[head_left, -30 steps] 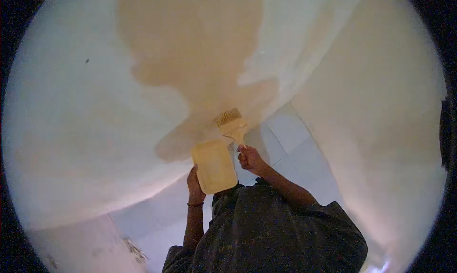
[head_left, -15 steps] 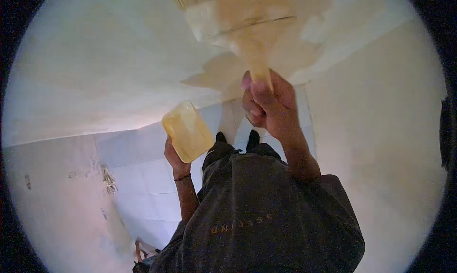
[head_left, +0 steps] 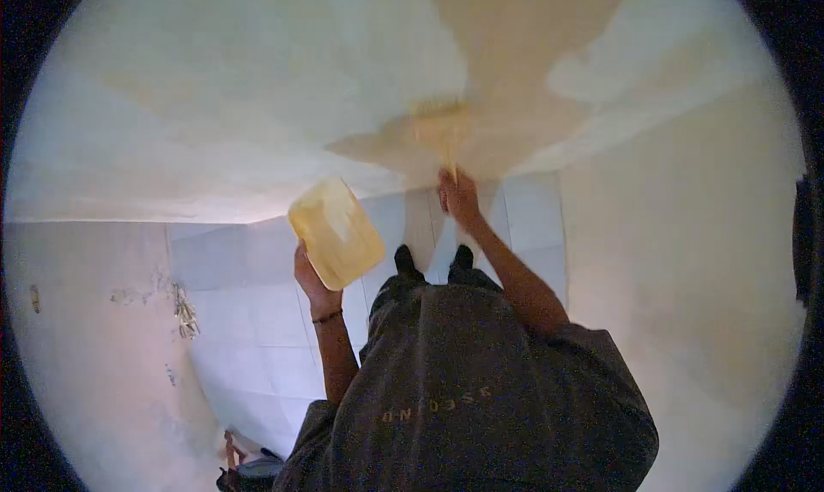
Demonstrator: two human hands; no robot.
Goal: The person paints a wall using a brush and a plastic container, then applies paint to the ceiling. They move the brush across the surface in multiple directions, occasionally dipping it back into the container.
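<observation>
In my left hand [head_left: 318,282] is a shallow rectangular yellowish tub [head_left: 339,235], held by its side and tilted so that its pale, smeared inside shows. The fingers beneath it are mostly hidden. My right hand [head_left: 460,198] is closed round the handle of a wide flat brush [head_left: 441,125], whose bristles lie at or very near the pale wall [head_left: 257,106]. The brush is slightly blurred. A brownish shadow falls on the wall around it.
Light tiles [head_left: 257,320] cover the floor, where my feet stand close to the wall. Another wall [head_left: 669,260] rises at the right. At the left wall hangs a bundle of wires [head_left: 184,312]. Part of another person [head_left: 249,468] shows at the lower left.
My right hand and the brush have moved down and away from the camera, toward the lower part of the wall. The tub has hardly moved.
</observation>
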